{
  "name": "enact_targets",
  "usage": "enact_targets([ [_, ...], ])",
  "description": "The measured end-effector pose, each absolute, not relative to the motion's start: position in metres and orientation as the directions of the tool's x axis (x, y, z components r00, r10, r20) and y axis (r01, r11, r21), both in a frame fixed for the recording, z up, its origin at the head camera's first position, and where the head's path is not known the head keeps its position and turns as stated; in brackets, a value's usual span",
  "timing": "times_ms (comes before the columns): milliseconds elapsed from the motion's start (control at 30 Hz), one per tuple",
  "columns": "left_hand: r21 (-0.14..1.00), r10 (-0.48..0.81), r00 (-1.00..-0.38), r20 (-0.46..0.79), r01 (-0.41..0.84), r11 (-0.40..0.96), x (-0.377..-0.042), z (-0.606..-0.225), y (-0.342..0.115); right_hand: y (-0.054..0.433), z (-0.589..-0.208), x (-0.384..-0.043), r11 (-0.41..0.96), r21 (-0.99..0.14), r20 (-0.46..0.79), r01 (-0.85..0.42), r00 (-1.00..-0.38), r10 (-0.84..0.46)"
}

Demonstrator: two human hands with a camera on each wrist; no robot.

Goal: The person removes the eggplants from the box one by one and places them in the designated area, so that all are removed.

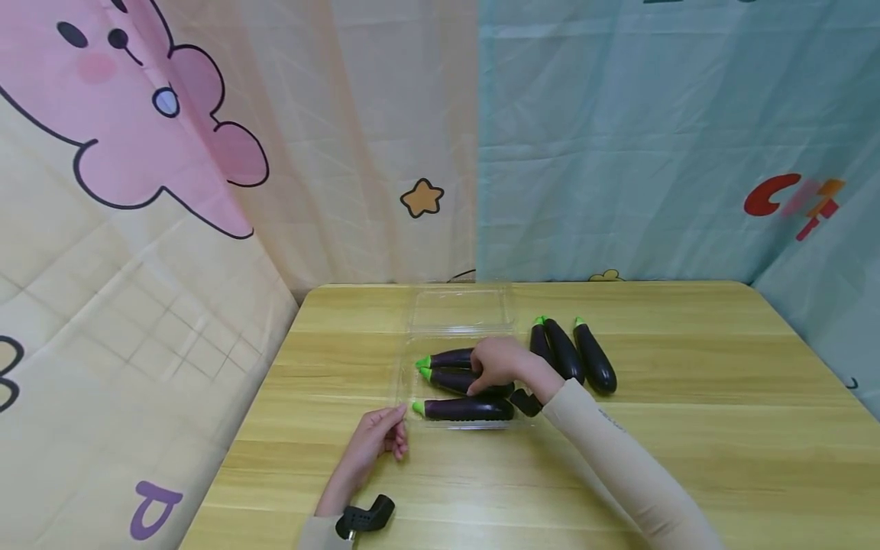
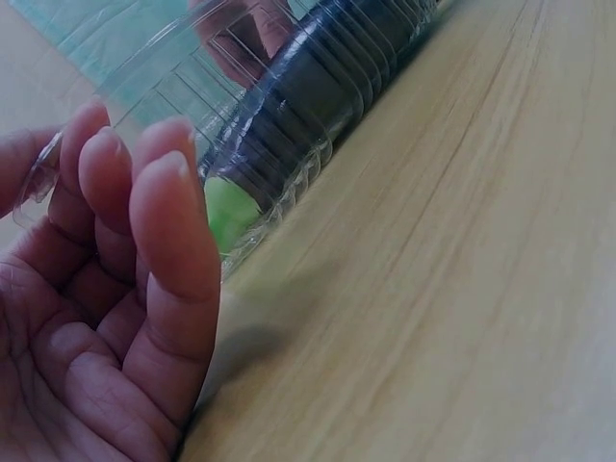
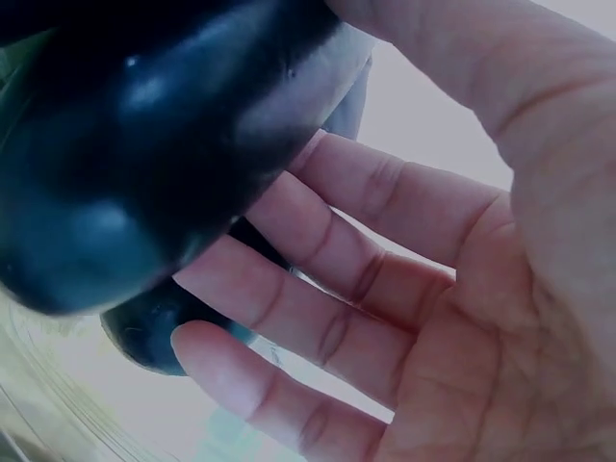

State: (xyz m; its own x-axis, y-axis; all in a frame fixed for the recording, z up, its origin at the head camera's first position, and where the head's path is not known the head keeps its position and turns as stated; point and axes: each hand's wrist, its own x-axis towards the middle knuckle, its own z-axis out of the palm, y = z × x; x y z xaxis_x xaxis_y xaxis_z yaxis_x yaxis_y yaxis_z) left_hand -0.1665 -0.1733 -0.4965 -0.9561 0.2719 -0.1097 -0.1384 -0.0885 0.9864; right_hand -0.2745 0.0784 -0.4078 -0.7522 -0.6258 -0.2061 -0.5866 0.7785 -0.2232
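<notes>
A clear plastic clamshell box (image 1: 459,312) lies on the table, its lid folded back. Inside it, side by side with green stems to the left, are a front eggplant (image 1: 467,410), a middle eggplant (image 1: 448,379) and a back eggplant (image 1: 450,358). My right hand (image 1: 500,362) reaches over the box and holds the middle eggplant, thumb on one side and fingers along the other; the right wrist view shows the dark glossy eggplant (image 3: 144,164) between them. At the box's front left corner my left hand (image 1: 376,437) pinches the plastic rim between thumb and forefinger.
To the right of the box three more eggplants (image 1: 595,357) lie on the wooden table (image 1: 687,443), stems pointing away. Printed curtains (image 1: 619,137) hang behind the table and along its sides. A black wrist camera (image 1: 366,516) is strapped to my left wrist.
</notes>
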Motion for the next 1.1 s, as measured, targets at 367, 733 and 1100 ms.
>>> enact_targets([
  [367,0.987,0.283,-0.953,-0.106,-0.135,-0.087,-0.167,-0.496,-0.173,0.087,-0.407,-0.277,0.745,-0.354,-0.154,-0.566,-0.750,-0.643],
  [733,0.987,0.249,-0.961,-0.121,-0.143,-0.072,-0.166,-0.495,-0.173,0.092,-0.397,-0.271,0.696,-0.462,-0.058,-0.550,-0.764,-0.642],
  [1100,0.987,0.254,-0.960,-0.122,-0.145,-0.075,-0.166,-0.497,-0.172,0.098,-0.391,-0.260,0.668,-0.458,0.046,-0.586,-0.766,-0.641],
])
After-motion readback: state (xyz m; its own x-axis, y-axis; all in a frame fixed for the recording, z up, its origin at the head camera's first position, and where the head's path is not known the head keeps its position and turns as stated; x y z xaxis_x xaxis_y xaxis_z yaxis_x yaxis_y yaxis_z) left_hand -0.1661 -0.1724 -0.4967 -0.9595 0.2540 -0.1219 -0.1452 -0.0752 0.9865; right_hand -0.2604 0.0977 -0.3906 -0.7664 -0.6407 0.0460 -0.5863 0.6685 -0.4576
